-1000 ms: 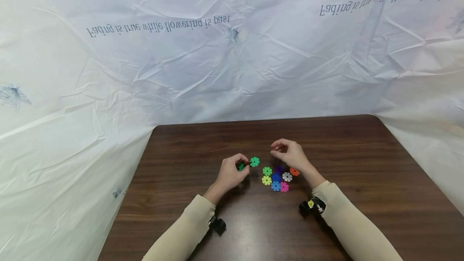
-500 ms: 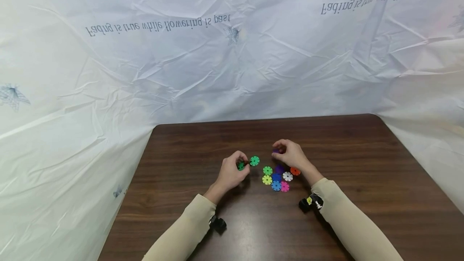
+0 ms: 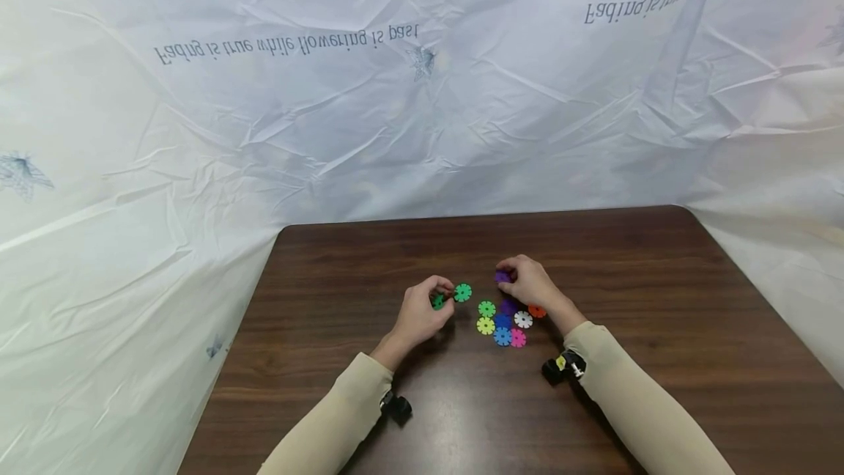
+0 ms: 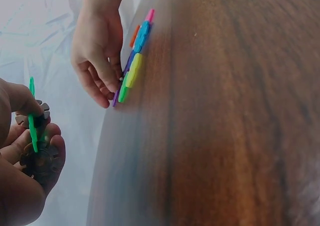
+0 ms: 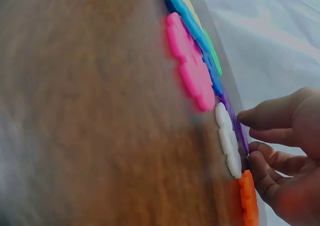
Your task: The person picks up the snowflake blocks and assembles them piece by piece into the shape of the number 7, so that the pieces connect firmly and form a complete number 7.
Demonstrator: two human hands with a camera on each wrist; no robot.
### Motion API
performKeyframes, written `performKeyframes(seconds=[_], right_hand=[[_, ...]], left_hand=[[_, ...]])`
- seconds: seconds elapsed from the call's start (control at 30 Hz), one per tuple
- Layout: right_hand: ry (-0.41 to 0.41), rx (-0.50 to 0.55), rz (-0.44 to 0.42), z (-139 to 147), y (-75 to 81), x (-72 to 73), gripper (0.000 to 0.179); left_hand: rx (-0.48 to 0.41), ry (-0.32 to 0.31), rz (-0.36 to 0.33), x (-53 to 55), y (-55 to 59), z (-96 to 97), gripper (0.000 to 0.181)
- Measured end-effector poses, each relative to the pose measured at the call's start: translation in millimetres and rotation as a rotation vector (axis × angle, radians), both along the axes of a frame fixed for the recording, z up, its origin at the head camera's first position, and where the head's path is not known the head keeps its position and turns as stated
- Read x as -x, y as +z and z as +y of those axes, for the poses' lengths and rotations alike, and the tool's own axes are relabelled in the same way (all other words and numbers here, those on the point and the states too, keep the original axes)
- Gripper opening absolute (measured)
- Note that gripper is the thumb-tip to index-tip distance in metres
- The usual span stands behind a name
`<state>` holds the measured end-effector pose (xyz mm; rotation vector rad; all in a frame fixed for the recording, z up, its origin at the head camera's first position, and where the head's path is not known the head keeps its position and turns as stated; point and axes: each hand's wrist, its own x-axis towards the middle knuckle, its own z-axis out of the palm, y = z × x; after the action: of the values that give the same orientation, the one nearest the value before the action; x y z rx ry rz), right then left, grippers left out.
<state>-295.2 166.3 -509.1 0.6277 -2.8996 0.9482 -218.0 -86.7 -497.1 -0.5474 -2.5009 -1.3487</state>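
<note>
My left hand [image 3: 425,308] pinches linked notched plastic discs between thumb and fingers. One green disc [image 3: 463,292] sticks out past the fingertips in the head view; another green disc [image 3: 438,302] shows inside the grip. Edge-on in the left wrist view stands a green disc [image 4: 33,131], with a dark notched disc [image 4: 42,161] against the fingers. My right hand [image 3: 530,283] has thumb and fingers around a purple notched disc [image 3: 503,277], low over the table. In the right wrist view its thumb meets the edge of purple plastic [image 5: 236,123].
Between the hands lies a cluster of loose discs: light green [image 3: 486,308], yellow [image 3: 486,325], blue [image 3: 502,336], pink [image 3: 518,338], white [image 3: 524,319] and orange [image 3: 537,311]. They rest on a brown wooden table [image 3: 461,416], with a white printed sheet [image 3: 395,130] hanging behind.
A purple disc, unseen at the right fingertips one second ago, now shows clearly between them. The right hand has shifted only slightly; the left hand keeps its grip in about the same place.
</note>
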Motion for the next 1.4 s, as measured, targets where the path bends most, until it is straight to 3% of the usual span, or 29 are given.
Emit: performKeyframes(seconds=[0.43,0.67,0.93,1.4], right_hand=[[-0.008,-0.041,0.008,-4,1.7,-3.9,0.03],[-0.041,-0.002,-0.001,-3,2.6,-5.2,0.022],[-0.054,0.081,-0.021,3,7.0,-5.5,0.014],[0.044,0.279,0.004,-1,28.9,-18.5,0.01]], left_hand=[[-0.005,0.002,0.014,-2.6,0.6,-0.3,0.016],[-0.004,-0.006,0.02,-3.8,0.0,-0.3,0.013],[0.002,0.005,0.037,-2.1,-0.3,-0.7,0.012],[0.007,0.012,0.011,-1.1,-2.6,1.6,0.01]])
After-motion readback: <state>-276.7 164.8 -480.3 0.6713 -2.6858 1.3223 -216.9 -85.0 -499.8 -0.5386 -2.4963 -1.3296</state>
